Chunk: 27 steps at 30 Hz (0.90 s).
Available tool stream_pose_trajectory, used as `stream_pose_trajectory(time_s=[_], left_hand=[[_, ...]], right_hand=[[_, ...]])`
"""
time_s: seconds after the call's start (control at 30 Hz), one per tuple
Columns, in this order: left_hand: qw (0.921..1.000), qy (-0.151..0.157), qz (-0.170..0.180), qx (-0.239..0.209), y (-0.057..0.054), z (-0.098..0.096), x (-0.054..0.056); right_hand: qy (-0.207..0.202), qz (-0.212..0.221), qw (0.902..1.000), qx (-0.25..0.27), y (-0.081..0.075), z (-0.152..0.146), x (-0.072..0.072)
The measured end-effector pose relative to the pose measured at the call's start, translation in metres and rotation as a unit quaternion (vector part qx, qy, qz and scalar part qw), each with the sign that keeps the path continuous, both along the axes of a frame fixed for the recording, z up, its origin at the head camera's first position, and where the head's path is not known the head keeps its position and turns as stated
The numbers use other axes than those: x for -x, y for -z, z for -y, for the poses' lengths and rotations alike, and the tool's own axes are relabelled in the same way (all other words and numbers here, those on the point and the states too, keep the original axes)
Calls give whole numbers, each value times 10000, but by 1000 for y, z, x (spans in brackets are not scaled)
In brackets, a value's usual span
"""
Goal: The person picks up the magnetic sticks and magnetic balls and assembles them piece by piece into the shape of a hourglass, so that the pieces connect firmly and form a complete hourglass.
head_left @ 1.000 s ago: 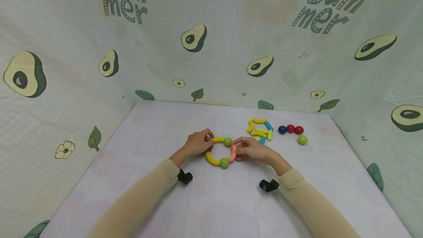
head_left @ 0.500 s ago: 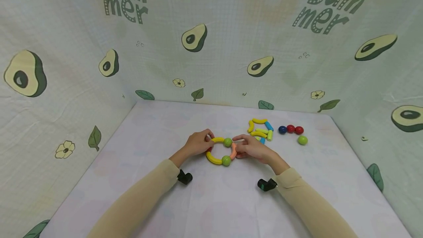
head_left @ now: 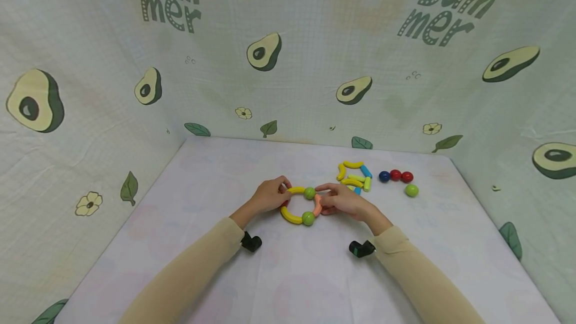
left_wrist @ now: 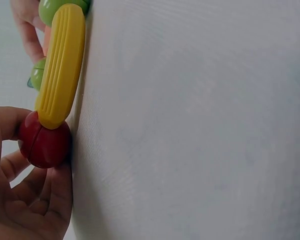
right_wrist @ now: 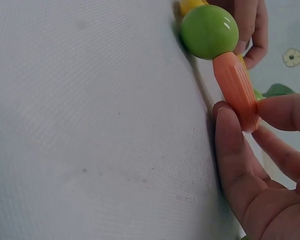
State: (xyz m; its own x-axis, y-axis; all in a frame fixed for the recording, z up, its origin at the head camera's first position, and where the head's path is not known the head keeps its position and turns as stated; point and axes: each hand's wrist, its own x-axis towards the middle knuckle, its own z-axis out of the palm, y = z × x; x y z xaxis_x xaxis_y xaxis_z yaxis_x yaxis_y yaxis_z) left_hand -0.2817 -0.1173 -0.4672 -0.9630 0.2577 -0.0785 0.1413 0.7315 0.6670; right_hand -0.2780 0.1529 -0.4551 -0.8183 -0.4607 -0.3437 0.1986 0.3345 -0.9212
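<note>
A ring of curved sticks and balls lies on the table's middle. At its left my left hand [head_left: 270, 195] pinches a dark red ball [left_wrist: 44, 142] between thumb and fingers. Two yellow curved sticks, a far one [head_left: 297, 190] and a near one [head_left: 291, 216], run out from that ball. On the ring's right, my right hand [head_left: 344, 201] pinches an orange curved stick [right_wrist: 236, 90], best seen in the right wrist view. Between orange and yellow sit a far green ball [head_left: 309, 193] and a near green ball [head_left: 308, 218]. My right fingers partly cover the orange stick.
Beyond my right hand lies a group of yellow, blue and lime sticks [head_left: 353, 182]. Right of it are a dark blue ball [head_left: 384, 176], two red balls [head_left: 401, 176] and a loose green ball [head_left: 411, 190]. Patterned cloth walls [head_left: 306, 114] enclose the white table [head_left: 288, 284].
My right hand has moved slightly left and away from me. The ring's near green ball and near yellow stick have shifted a little right and away. My left hand keeps its place.
</note>
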Motion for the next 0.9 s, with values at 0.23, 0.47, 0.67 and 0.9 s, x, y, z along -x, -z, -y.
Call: stream_pose_trajectory(time_s=[0.23, 0.47, 0.67, 0.9], left_hand=[[10000, 29, -64, 17, 1, 0, 1], [9999, -20, -98, 8, 4, -1, 3], [9996, 278, -84, 6, 3, 2, 4], [9925, 1213, 155, 51, -5, 15, 0]], right_hand=[[-31, -47, 10000, -45, 1, 1, 1], [-22, -52, 10000, 5, 0, 2, 0], [5, -141, 9999, -87, 2, 3, 1], [32, -363, 9988, -338, 2, 4, -1]])
